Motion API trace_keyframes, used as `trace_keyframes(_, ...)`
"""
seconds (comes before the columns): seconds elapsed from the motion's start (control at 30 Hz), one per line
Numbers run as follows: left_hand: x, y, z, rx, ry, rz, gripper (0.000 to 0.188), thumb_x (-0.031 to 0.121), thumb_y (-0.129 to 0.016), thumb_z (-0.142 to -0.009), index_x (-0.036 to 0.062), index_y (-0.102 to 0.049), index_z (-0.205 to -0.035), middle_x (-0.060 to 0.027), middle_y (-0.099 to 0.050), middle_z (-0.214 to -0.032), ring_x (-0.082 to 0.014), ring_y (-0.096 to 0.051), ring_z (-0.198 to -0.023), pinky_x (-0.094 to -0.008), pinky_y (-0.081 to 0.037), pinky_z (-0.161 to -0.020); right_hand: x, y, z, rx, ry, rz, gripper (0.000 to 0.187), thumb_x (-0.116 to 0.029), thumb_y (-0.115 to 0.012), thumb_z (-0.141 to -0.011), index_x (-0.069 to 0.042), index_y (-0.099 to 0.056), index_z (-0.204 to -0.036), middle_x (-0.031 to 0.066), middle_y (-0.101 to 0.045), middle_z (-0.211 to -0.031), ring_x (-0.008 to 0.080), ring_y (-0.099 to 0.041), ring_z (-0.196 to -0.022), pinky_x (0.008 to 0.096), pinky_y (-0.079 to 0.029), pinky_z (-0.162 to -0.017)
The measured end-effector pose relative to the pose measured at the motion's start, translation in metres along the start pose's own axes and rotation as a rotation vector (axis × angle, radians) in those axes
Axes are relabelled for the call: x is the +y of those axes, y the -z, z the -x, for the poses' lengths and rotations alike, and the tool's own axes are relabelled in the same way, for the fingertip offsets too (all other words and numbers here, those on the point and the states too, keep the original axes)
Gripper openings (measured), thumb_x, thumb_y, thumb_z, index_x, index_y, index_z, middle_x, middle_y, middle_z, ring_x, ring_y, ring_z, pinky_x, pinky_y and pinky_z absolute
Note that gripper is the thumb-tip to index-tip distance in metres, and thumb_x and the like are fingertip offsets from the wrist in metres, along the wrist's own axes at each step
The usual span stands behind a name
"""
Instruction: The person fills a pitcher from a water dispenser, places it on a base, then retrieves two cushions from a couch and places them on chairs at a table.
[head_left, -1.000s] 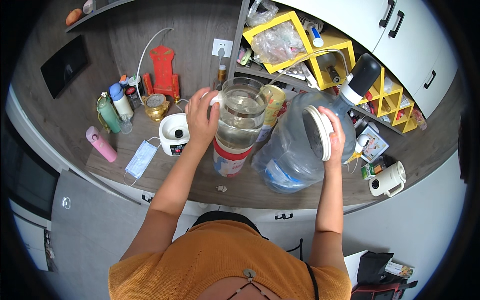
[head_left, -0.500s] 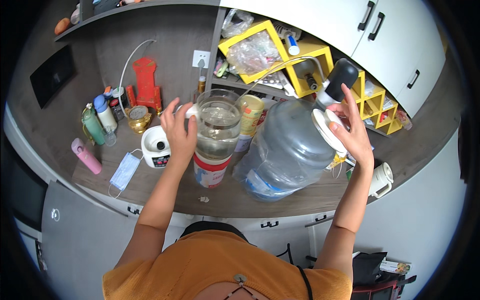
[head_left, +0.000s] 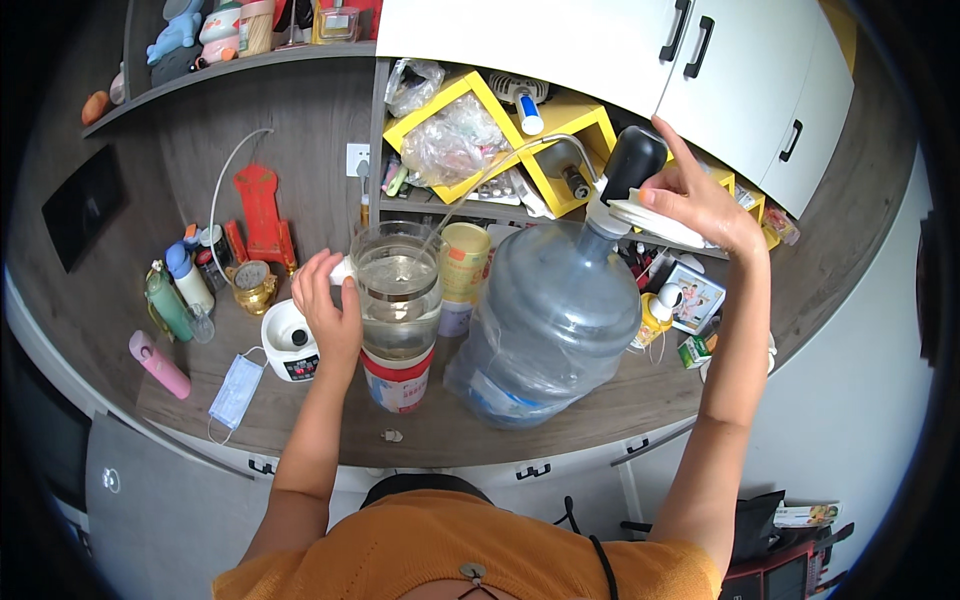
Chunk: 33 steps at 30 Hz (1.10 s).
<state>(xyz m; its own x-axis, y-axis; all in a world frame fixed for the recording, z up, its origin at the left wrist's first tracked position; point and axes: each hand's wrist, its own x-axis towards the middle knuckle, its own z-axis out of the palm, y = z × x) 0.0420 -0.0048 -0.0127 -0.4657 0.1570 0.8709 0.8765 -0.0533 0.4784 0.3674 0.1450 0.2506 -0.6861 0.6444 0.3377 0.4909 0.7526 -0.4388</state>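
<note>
My left hand (head_left: 330,315) wraps its fingers around the white handle of a glass kettle (head_left: 400,325). The kettle has no lid on and holds clear water; beneath it is a red and white can (head_left: 398,388). Over its open top reaches the thin metal spout (head_left: 505,165) of a black and white water pump (head_left: 634,160). The pump sits on the neck of a large clear blue water jug (head_left: 565,300), partly wrapped in plastic film. Beside the pump, my right hand (head_left: 712,205) pinches a round white lid (head_left: 655,224), index finger raised along the pump's side.
Left of the kettle are a white kettle base (head_left: 290,342), a blue face mask (head_left: 238,390), a pink bottle (head_left: 160,365) and a gold pot (head_left: 253,290). Behind the kettle stands a yellow tin (head_left: 463,262). A photo frame (head_left: 694,298) is right of the jug. Yellow shelving (head_left: 555,140) backs the counter.
My right hand has brought the white lid up from the jug's shoulder to beside the pump, its tilt now flatter. My left hand stays on the kettle's handle. The view has shifted.
</note>
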Motion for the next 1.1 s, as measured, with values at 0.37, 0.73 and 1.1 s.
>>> trace_keyframes(0.37,-0.003,0.005,0.000,-0.049,-0.006,0.007,0.029,0.007,-0.058,-0.079,0.0036,-0.058,-0.108,-0.0149,-0.053,-0.118,-0.0327,-0.044,-0.115,-0.0450,-0.027,-0.103,0.002,0.026,-0.019,-0.181,-0.084,0.093,0.095,-0.057,-0.061,-0.070,-0.006,-0.029,-0.143,0.0238,-0.059,-0.109,0.0259,-0.058,-0.096,0.0323,-0.045,-0.083)
trace_keyframes(0.73,-0.006,0.007,-0.001,-0.055,-0.049,0.027,0.030,0.008,-0.060,-0.079,0.0052,-0.058,-0.109,-0.0143,-0.053,-0.119,-0.0331,-0.045,-0.113,-0.0450,-0.028,-0.101,0.018,0.023,-0.024,-0.095,-0.037,-0.101,0.078,-0.044,-0.060,-0.074,-0.002,-0.041,-0.136,0.0171,-0.055,-0.120,0.0222,-0.053,-0.108,0.0266,-0.038,-0.095)
trace_keyframes(1.1,-0.009,0.019,-0.006,-0.106,-0.087,0.057,0.035,0.004,-0.060,-0.077,0.0041,-0.057,-0.112,-0.0155,-0.050,-0.121,-0.0354,-0.043,-0.112,-0.0444,-0.035,-0.096,0.022,0.012,-0.022,0.027,-0.007,-0.031,0.088,-0.050,-0.060,-0.074,-0.002,-0.032,-0.142,0.0219,-0.049,-0.129,0.0278,-0.050,-0.116,0.0308,-0.035,-0.099)
